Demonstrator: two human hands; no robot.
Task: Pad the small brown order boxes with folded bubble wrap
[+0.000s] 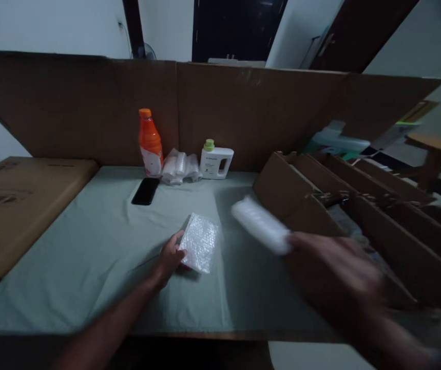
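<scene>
A flat packet in bubble wrap is tilted just above the green cloth near the table's middle. My left hand grips its lower left edge, thumb on top. On the right, my right hand is smeared by motion and closed on the end of a whitish roll. The roll is too blurred to tell its material. It points toward the packet, with a gap between the two. What is inside the bubble wrap cannot be made out.
Behind stand an orange bottle, clear plastic rolls and a white jug with a green cap. A black phone lies in front. Cardboard compartments border the right, a closed carton the left, a cardboard wall the back.
</scene>
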